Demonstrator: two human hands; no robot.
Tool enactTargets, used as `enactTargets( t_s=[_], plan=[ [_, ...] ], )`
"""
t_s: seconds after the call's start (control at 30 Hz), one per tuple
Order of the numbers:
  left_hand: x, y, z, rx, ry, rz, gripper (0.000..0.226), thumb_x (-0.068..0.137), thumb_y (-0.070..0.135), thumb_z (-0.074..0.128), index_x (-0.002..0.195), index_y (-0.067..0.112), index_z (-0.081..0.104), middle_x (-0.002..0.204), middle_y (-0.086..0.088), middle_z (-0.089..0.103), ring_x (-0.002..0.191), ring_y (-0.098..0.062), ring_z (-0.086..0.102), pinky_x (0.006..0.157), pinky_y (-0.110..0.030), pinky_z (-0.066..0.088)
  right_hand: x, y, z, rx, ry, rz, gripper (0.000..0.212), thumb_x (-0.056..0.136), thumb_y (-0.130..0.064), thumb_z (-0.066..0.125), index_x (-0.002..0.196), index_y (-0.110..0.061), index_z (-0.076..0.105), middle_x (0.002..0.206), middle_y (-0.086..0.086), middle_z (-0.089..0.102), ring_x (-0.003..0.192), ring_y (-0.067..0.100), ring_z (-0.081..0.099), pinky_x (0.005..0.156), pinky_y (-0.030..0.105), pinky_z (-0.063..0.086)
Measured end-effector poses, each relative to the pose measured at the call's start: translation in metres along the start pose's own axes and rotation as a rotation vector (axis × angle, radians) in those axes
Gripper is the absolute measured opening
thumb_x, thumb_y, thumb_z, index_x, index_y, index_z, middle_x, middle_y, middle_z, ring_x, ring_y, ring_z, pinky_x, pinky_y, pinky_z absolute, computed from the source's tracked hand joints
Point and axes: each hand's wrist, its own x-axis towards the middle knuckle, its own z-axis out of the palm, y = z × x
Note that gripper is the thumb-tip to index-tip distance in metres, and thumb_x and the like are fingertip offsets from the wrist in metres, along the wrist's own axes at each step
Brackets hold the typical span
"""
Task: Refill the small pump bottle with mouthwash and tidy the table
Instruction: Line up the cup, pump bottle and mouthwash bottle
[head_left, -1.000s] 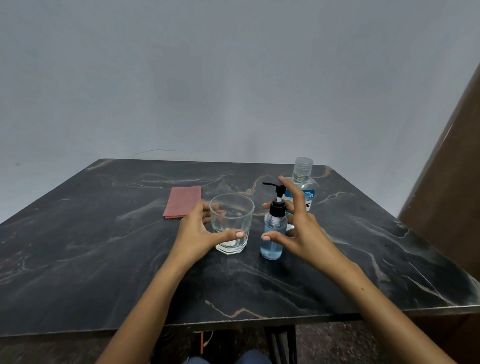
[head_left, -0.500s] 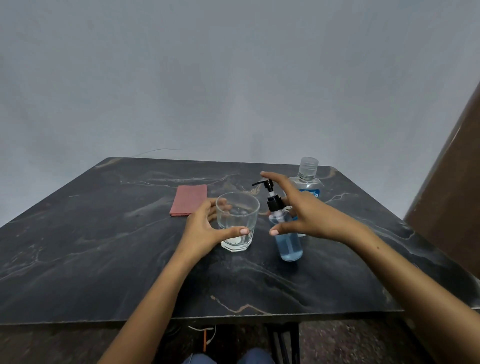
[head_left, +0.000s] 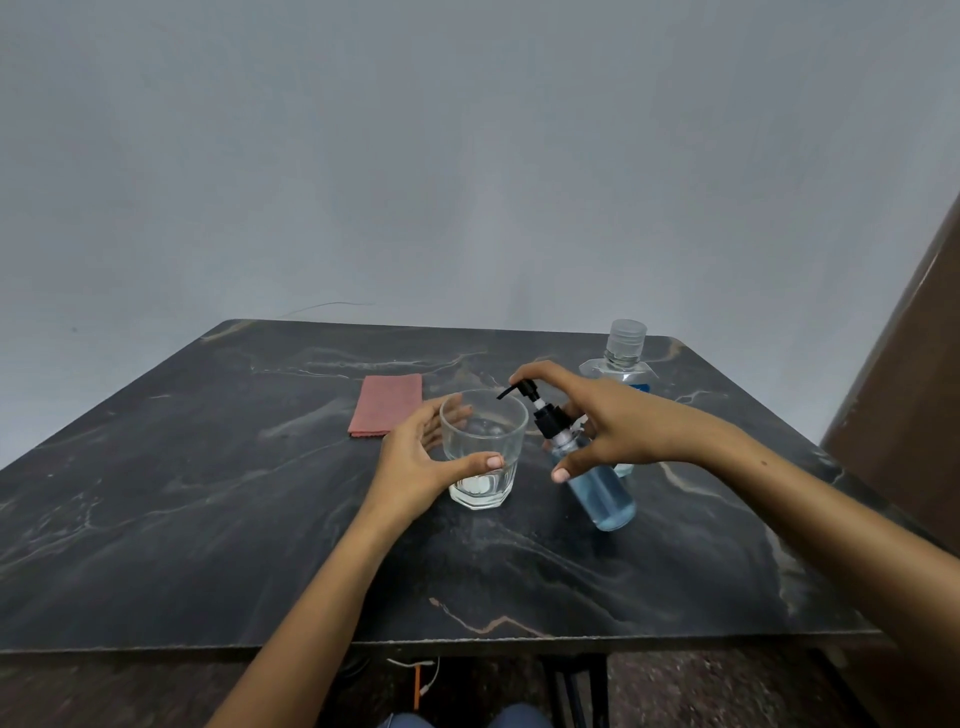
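Head view: right hand (head_left: 618, 426) fingers (head_left: 563, 470) closed round small pump bottle (head_left: 602, 488), tilted, nozzle over glass (head_left: 483, 447), blue liquid filling lower body. Left hand (head_left: 415, 462) cupping glass upright on counter (head_left: 208, 519), apparently empty. Best to steady glass, press pump gently. Mouthwash bottle (head_left: 623, 358) capped behind.

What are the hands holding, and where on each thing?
The left hand wraps the side of the drinking glass. The right hand grips the tilted pump bottle at its neck, index finger on the pump head.
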Motion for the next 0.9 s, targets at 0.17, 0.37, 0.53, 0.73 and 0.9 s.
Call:
enactTargets(
  t_s=[0.17,0.37,0.53,0.73,0.9],
  plan=[
    [0.0,0.0,0.0,-0.002,-0.002,-0.008,0.087,0.044,0.041,0.087,0.122,0.029,0.051,0.119,0.008,0.065,0.111,-0.001,0.059,0.093,-0.017,0.043,0.002,-0.003,-0.001,-0.068,0.024,0.01,0.087,0.068,-0.021,0.083,0.135,-0.039,0.029,0.107,0.0,0.064,0.084,0.008,0.064,0.073,0.023,0.049],
    [0.001,-0.002,0.0,-0.003,-0.001,-0.012,0.096,0.041,0.046,0.087,0.127,0.024,0.051,0.12,0.007,0.065,0.112,-0.004,0.059,0.097,-0.023,0.044,0.002,-0.009,0.001,-0.084,0.136,0.022,0.071,0.065,-0.02,0.085,0.121,-0.032,0.043,0.079,-0.01,0.062,0.059,-0.013,0.055,0.059,0.01,0.043],
    [0.001,-0.003,0.0,0.003,-0.003,-0.016,0.095,0.039,0.049,0.087,0.125,0.028,0.051,0.12,0.009,0.064,0.112,-0.001,0.059,0.094,-0.018,0.044,0.002,-0.015,-0.001,-0.105,0.125,0.038,0.082,0.065,-0.024,0.085,0.131,-0.037,0.039,0.101,0.006,0.068,0.081,0.017,0.064,0.077,0.039,0.053],
    [0.001,-0.002,0.0,-0.001,-0.004,-0.014,0.091,0.042,0.045,0.086,0.124,0.029,0.051,0.12,0.009,0.064,0.112,-0.002,0.059,0.093,-0.017,0.043,0.001,-0.015,-0.002,-0.109,0.108,0.052,0.085,0.065,-0.024,0.084,0.133,-0.039,0.035,0.114,0.003,0.065,0.095,0.02,0.064,0.079,0.035,0.053],
    [0.001,-0.002,0.0,0.004,-0.004,-0.013,0.092,0.042,0.046,0.086,0.125,0.028,0.051,0.12,0.008,0.064,0.112,-0.002,0.059,0.093,-0.017,0.044,0.001,-0.014,0.001,-0.103,0.149,0.06,0.072,0.063,-0.024,0.086,0.121,-0.036,0.045,0.083,-0.011,0.062,0.071,-0.001,0.057,0.063,0.016,0.043]
  ],
)
